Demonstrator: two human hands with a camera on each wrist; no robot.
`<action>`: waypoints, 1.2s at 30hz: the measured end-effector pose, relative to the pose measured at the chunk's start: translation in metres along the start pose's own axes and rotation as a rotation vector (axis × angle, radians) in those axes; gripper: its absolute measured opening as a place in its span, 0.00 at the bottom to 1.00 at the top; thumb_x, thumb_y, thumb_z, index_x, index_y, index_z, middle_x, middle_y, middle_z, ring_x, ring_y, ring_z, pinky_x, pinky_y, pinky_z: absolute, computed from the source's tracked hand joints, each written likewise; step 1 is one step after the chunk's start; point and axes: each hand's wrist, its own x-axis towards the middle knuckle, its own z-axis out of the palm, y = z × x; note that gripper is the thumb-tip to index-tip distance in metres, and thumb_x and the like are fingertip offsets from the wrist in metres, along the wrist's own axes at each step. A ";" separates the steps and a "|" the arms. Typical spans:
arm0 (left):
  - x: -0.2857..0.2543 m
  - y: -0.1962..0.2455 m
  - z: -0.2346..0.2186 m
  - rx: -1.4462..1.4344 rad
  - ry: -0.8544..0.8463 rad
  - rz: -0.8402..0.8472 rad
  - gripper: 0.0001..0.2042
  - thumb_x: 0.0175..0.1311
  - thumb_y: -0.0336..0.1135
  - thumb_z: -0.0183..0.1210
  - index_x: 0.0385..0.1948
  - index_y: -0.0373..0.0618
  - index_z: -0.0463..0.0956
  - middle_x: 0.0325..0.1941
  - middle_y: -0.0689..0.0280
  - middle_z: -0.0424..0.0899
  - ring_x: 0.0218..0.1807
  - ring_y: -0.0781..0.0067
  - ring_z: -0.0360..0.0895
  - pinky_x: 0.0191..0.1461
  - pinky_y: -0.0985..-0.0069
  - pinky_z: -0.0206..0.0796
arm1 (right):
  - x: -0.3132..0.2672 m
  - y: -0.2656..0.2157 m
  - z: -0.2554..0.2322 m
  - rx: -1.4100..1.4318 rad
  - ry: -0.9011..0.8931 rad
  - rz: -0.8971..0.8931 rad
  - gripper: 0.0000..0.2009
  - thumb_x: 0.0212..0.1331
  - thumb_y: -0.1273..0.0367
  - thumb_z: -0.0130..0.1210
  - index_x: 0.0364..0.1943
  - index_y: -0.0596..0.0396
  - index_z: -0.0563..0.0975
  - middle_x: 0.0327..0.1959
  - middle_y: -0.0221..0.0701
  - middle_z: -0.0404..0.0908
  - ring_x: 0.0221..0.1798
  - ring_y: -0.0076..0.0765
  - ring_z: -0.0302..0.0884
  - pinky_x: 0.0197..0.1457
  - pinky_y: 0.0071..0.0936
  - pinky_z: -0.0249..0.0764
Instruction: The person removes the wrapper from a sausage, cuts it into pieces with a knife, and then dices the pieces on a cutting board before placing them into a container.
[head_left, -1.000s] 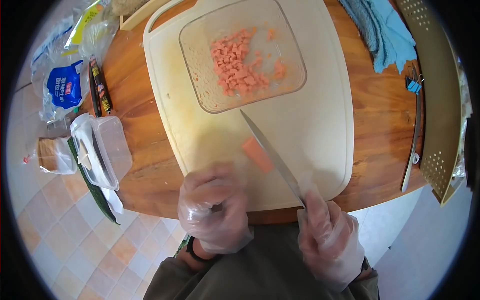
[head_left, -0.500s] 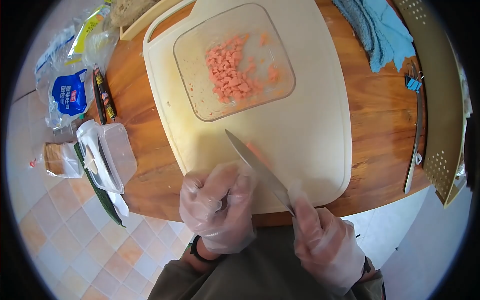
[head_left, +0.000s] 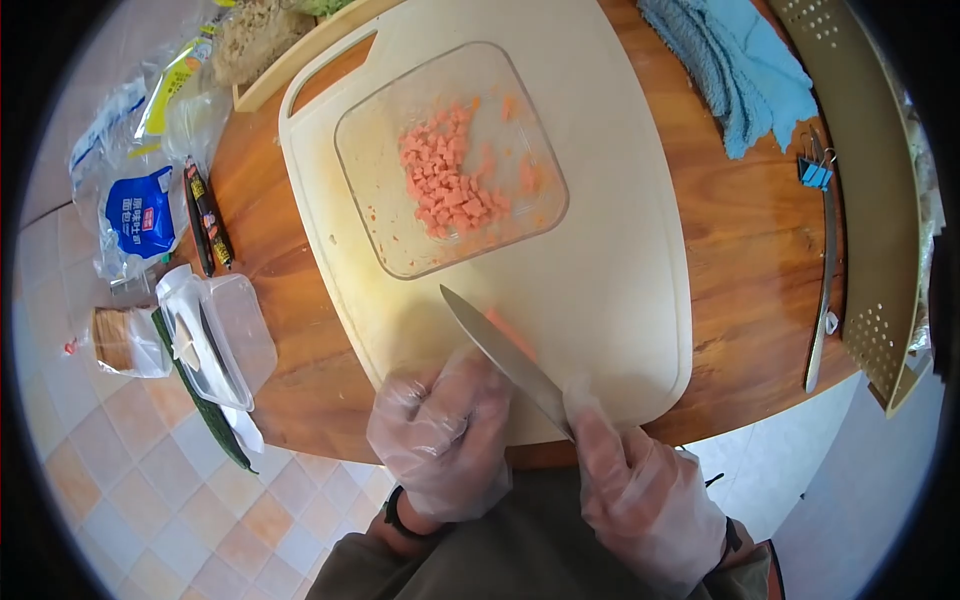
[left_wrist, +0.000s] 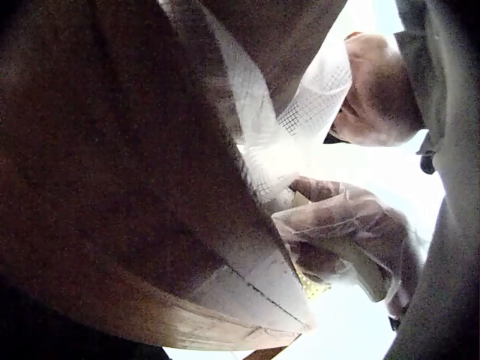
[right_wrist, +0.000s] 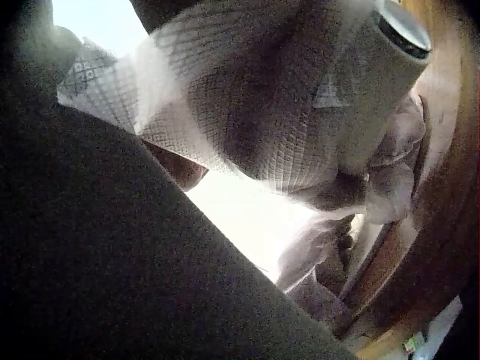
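My gloved right hand (head_left: 650, 500) grips a kitchen knife (head_left: 500, 350), its blade slanting up and left over the cutting board (head_left: 620, 250). In the right wrist view the pale handle (right_wrist: 382, 90) with its metal end cap sticks out of the fist. A pink-orange block (head_left: 513, 330) lies just beyond the blade, which covers part of it. My gloved left hand (head_left: 445, 435) is held with curled fingers left of the blade, at the board's near edge; nothing shows in it. Farther up the board, a clear container (head_left: 385, 215) holds small diced pieces (head_left: 445, 180) of similar colour.
To the left lie a cucumber (head_left: 215, 425), a plastic tub (head_left: 250, 340), bagged bread (head_left: 115, 340) and black-wrapped sticks (head_left: 210, 220). A blue cloth (head_left: 745, 80) and a binder clip (head_left: 815, 173) lie right, beside a perforated tan bin (head_left: 875, 300).
The knife has shifted left, and its blade now hides more of the block. My left hand has come nearer the blade. The view has tilted, so the board and container appear lower.
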 end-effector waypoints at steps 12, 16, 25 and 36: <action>0.000 0.000 0.001 -0.070 0.015 -0.007 0.18 0.51 0.15 0.70 0.45 0.42 0.89 0.34 0.65 0.80 0.30 0.70 0.78 0.32 0.75 0.69 | -0.006 0.004 0.005 -0.279 -0.053 -0.128 0.30 0.62 0.78 0.53 0.73 0.56 0.71 0.31 0.34 0.78 0.25 0.34 0.70 0.27 0.32 0.71; -0.002 0.000 0.000 0.000 0.006 -0.001 0.17 0.50 0.13 0.69 0.44 0.38 0.89 0.35 0.64 0.82 0.29 0.70 0.79 0.33 0.76 0.70 | -0.005 0.000 0.004 0.072 -0.041 0.028 0.36 0.59 0.79 0.59 0.76 0.48 0.70 0.37 0.44 0.84 0.29 0.51 0.86 0.29 0.45 0.82; -0.001 -0.003 0.003 -0.105 0.017 -0.009 0.18 0.46 0.16 0.70 0.42 0.38 0.89 0.34 0.65 0.83 0.31 0.68 0.80 0.35 0.72 0.71 | -0.013 0.001 0.021 -0.441 0.083 -0.166 0.31 0.62 0.73 0.49 0.73 0.64 0.72 0.25 0.25 0.67 0.23 0.23 0.59 0.26 0.26 0.59; 0.006 -0.004 0.000 0.071 -0.008 0.156 0.20 0.42 0.18 0.70 0.42 0.41 0.89 0.34 0.66 0.83 0.30 0.65 0.79 0.35 0.70 0.71 | -0.013 -0.009 0.005 0.094 -0.024 0.048 0.42 0.54 0.79 0.56 0.80 0.47 0.64 0.28 0.40 0.78 0.19 0.47 0.79 0.23 0.49 0.78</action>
